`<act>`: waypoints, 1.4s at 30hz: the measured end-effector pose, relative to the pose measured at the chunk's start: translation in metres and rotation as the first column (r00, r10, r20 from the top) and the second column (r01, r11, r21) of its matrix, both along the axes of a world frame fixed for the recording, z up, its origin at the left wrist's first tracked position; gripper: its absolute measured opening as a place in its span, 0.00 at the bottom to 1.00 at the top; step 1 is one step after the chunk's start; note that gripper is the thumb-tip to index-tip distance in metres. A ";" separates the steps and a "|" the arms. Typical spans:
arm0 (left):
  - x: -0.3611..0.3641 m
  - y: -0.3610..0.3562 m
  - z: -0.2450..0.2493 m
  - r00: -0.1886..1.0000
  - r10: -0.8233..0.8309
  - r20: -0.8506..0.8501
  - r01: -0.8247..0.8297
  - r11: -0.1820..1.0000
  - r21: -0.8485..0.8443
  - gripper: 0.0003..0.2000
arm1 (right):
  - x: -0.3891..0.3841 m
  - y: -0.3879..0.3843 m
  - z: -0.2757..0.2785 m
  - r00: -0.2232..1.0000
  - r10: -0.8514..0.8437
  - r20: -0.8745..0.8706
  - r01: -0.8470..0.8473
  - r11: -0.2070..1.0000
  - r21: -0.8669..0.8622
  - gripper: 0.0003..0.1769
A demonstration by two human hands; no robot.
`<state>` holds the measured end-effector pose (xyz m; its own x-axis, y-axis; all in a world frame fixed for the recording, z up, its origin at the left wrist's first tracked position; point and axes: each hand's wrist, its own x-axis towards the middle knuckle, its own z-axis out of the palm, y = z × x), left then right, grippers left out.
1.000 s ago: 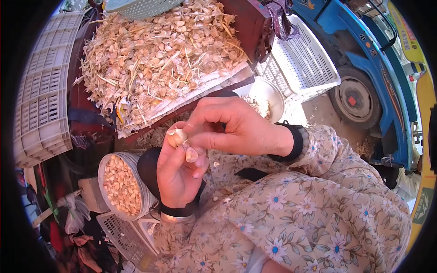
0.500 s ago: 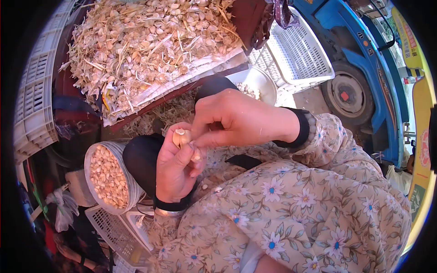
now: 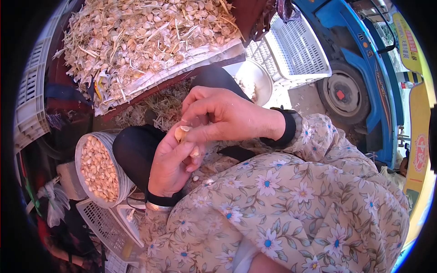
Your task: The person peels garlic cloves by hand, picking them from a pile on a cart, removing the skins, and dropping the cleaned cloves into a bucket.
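My left hand (image 3: 172, 164) is closed around a garlic clove (image 3: 181, 132), held between thumb and forefinger with its pale end up. A second, whiter clove (image 3: 195, 152) shows in the curled lower fingers. My right hand (image 3: 223, 113) comes in from the right, thumb and fingertips pinched against the upper clove; any bit of skin between them is too small to see. Both hands are above my lap, where a floral garment (image 3: 277, 200) carries a couple of small pale pieces.
A heap of loose garlic cloves and husks (image 3: 150, 41) lies on a raised surface ahead. A clear tub (image 3: 119, 170) of cloves stands at left. Beyond my right hand are a metal basin (image 3: 265, 84) and a white crate (image 3: 302, 50). A blue vehicle (image 3: 380, 109) is at right.
The right fingers have spread and shifted a little across the top of the clove. The left hand keeps its hold. The whole view has shifted slightly.
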<state>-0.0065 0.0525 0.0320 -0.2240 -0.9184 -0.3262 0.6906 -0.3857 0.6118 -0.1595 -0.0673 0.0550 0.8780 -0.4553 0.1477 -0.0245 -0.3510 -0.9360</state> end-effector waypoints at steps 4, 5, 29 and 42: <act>-0.005 0.000 0.001 1.000 -0.028 0.011 0.028 1.000 0.001 0.20 | 0.003 0.001 -0.012 0.999 -0.033 -0.019 0.031 0.996 -0.088 0.11; -0.005 0.001 0.000 1.000 -0.030 0.008 0.030 0.999 0.021 0.21 | 0.005 0.002 -0.015 0.996 -0.083 0.014 0.084 0.983 -0.163 0.11; 0.138 0.058 -0.002 0.592 0.787 0.176 -0.750 0.617 -0.239 0.07 | -0.004 0.007 -0.041 0.988 -0.141 -0.068 0.154 0.782 0.604 0.11; 0.268 0.121 -0.014 -0.003 0.678 0.735 -0.715 0.513 -0.476 0.09 | 0.010 0.013 -0.038 0.991 -0.130 -0.041 0.130 0.803 0.582 0.10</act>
<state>0.2618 0.1734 0.0177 0.8850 -0.4513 0.1146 -0.1542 -0.0519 0.9867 -0.1498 -0.0543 0.0172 0.8044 -0.5657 -0.1814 -0.0301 0.2662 -0.9635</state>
